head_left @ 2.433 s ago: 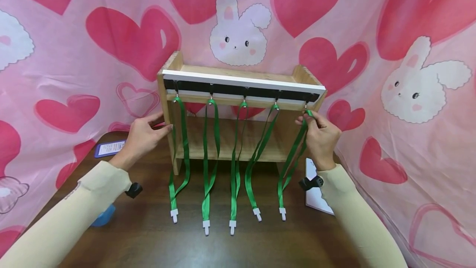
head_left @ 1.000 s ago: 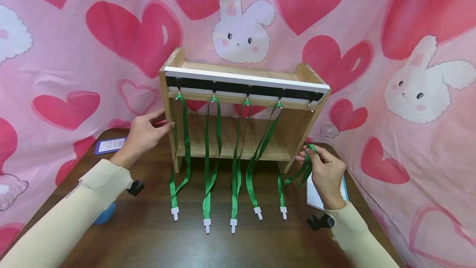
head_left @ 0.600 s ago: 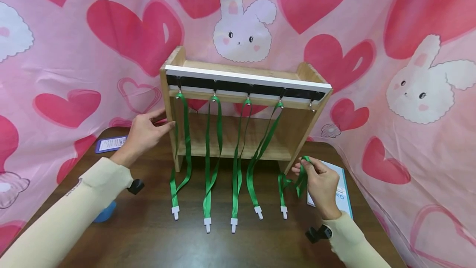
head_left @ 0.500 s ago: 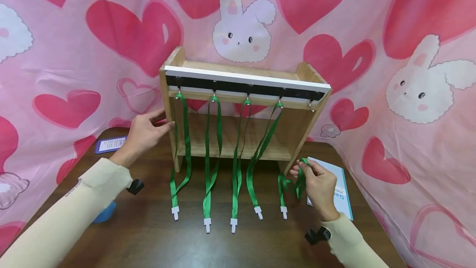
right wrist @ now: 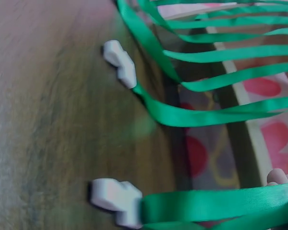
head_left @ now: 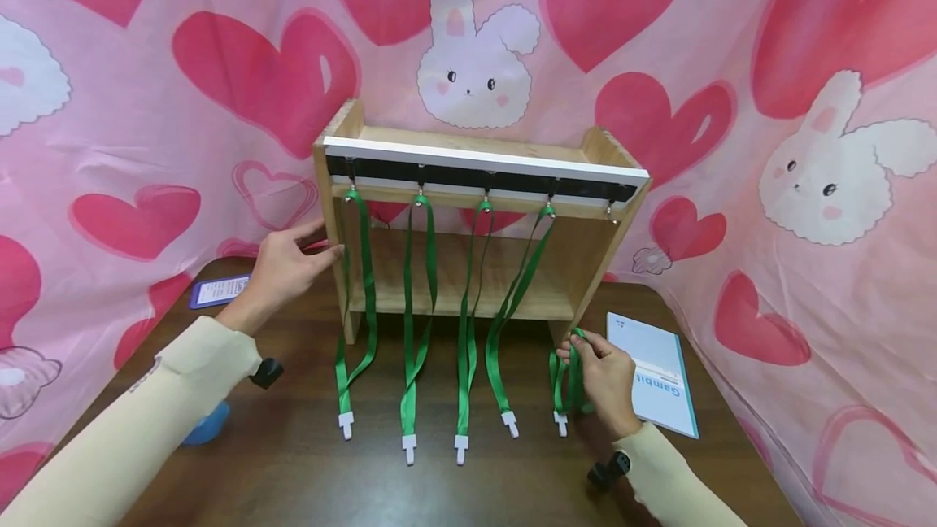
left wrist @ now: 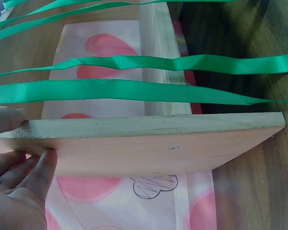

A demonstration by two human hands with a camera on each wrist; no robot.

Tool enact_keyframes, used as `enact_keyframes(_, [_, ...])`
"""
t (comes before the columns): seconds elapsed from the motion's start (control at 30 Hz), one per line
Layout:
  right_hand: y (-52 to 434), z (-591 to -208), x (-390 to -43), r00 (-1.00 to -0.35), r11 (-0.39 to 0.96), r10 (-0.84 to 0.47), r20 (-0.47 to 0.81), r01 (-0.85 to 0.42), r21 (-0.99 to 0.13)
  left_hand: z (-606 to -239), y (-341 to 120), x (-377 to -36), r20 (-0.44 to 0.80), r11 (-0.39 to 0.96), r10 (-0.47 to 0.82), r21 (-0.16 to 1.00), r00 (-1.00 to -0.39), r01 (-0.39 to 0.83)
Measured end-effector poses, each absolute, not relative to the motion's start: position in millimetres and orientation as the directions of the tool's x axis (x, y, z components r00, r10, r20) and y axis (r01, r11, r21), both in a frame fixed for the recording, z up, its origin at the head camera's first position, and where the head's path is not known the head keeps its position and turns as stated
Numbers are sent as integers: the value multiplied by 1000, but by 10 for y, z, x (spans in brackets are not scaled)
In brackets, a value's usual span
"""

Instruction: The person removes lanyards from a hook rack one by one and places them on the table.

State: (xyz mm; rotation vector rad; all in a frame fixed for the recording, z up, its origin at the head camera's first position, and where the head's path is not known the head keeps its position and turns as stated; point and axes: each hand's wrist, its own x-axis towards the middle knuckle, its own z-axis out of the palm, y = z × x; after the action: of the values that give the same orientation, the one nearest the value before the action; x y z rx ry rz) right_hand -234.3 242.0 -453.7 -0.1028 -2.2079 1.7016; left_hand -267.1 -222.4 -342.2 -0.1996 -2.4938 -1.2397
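Observation:
My right hand (head_left: 602, 372) pinches the loop of a green lanyard (head_left: 573, 372) low by the shelf's right front corner. In the right wrist view that lanyard's white plastic clip (right wrist: 116, 199) lies at the tabletop. My left hand (head_left: 287, 271) grips the left side panel of a wooden shelf (head_left: 571, 267), thumb at the front edge and fingers on the outer face (left wrist: 134, 153). Several other green lanyards (head_left: 420, 283) hang from hooks on the shelf's black-and-white front rail (head_left: 454, 173), their clips reaching down toward the table. The rightmost hook (head_left: 612, 212) bears no lanyard.
On the brown table (head_left: 351, 486), a white booklet with a blue edge (head_left: 655, 372) lies to the right. A blue-framed card holder (head_left: 218, 291) lies at the left, and a blue object (head_left: 207, 425) sits partly behind the left sleeve. Pink printed cloth (head_left: 241, 104) surrounds the table.
My right hand has taken the rightmost lanyard's loop off its hook and lowered it toward the table, then moved slightly left. The booklet has come into fuller view. My left hand stays on the shelf.

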Motion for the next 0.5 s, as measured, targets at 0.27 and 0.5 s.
enact_keyframes(0.27, [2483, -4645, -2447, -927, 250, 344, 146, -60, -966, -3445, -2233, -2665, 363, 623, -27, 735, -931, 268])
enact_keyframes(0.5, [2510, -4696, -2547, -941, 204, 329, 74, -5, -979, -3432, -2228, -2695, 385, 623, -29, 728, -922, 285])
